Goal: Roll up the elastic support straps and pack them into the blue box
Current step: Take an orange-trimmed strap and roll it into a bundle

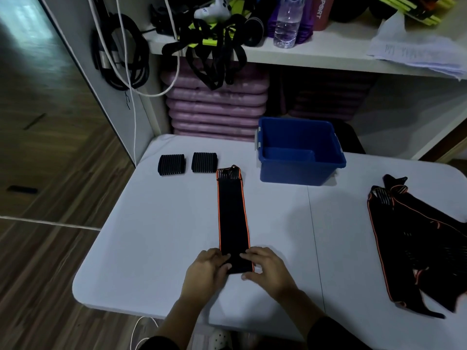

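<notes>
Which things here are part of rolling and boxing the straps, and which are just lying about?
Part of the job: flat strap, its near end held by the left hand and right hand; rolled strap; second rolled strap; unrolled strap pile; blue box.

Lying about: water bottle; game controller; purple mats; black cables; papers.

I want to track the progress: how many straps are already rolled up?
2. One rolled strap lies at the table's far left; the second rolled strap lies just right of it. The blue box's near wall may hide others.
</notes>
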### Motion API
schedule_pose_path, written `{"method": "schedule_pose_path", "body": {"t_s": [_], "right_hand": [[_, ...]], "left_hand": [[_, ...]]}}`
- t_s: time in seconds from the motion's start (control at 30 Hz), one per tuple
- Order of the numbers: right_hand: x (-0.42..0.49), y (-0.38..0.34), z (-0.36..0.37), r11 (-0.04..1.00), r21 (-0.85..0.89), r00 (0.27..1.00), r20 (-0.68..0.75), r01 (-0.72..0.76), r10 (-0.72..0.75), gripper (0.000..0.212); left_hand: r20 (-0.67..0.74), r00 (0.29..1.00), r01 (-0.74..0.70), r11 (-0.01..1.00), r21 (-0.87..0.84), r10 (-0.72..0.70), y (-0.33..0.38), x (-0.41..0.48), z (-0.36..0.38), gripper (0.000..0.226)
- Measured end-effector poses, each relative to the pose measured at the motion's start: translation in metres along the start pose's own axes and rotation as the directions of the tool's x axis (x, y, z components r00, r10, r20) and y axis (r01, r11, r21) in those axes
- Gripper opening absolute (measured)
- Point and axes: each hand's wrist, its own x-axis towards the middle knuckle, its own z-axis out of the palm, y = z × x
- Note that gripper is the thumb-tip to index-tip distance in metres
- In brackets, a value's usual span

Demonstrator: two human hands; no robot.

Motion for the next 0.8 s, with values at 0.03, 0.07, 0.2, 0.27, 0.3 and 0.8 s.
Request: {"method": "schedule_pose_path", "body": {"t_s": [0.03,0.07,0.2,0.27,0.3,0.8], "right_hand": [[0.001,0.001,0.000,1.000,-0.015,1.000,0.007,0.007,-0.007,0.049],[0.003,0.001,-0.001,1.000,-0.020,1.000,0.011,0.011,-0.011,0.048],[0.007,-0.002,-0.006,1.000,-0.007,1.000,0.009,0.029,-0.029,0.042],[0.010,-0.002,-0.009,1.000,0.029,1.000,0.003,0.004,-0.004,0.036],[0.011,-0.003,-0.009,0.998,0.058,1.000,0.006,-0.025,0.025,0.031],[0.031,-0.003,-0.004,0.986,0.158,0.986,-0.168,0.049,-0.022,0.030]], "left_hand": [[0.026,0.999,-0.030,0.999,0.020,0.030,-0.002,-0.001,-0.003,0.047],[0.059,0.996,-0.063,0.997,0.046,0.060,-0.005,-0.001,-0.004,0.045],[0.090,0.990,-0.113,0.990,0.081,0.106,-0.005,0.005,-0.006,0.046],[0.101,0.994,-0.045,0.999,-0.009,0.046,-0.002,0.011,-0.010,0.046],[0.108,0.994,-0.021,0.999,-0.042,0.025,0.000,0.014,-0.012,0.039],[-0.004,0.998,0.059,0.973,-0.224,-0.061,-0.001,0.042,-0.011,0.024]]}}
